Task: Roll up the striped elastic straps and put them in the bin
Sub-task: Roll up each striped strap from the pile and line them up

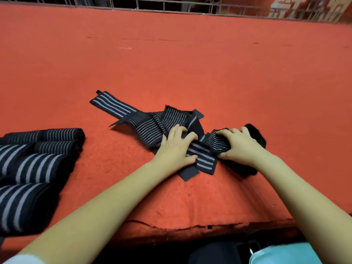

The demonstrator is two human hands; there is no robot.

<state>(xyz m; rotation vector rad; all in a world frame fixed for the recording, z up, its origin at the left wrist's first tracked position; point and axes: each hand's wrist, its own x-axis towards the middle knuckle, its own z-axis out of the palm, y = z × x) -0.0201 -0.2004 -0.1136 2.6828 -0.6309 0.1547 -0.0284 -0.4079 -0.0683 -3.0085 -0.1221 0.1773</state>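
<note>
A loose tangle of black straps with grey stripes (pixel 144 122) lies in the middle of the red felt table (pixel 171 63). My left hand (pixel 176 145) presses down on a flat strap (pixel 204 159) with its fingers spread and bent. My right hand (pixel 241 146) grips a partly rolled strap (pixel 219 141), fingers curled over the top of the roll and thumb underneath. A dark fuzzy end (pixel 256 134) of that roll shows past my right fingers. No bin is in view.
Several rolled striped straps (pixel 34 164) are stacked at the left edge. The table's torn front edge (pixel 190 227) runs just below my forearms. A metal railing (pixel 171 5) lines the far side. A light blue object (pixel 285 253) sits at the bottom right.
</note>
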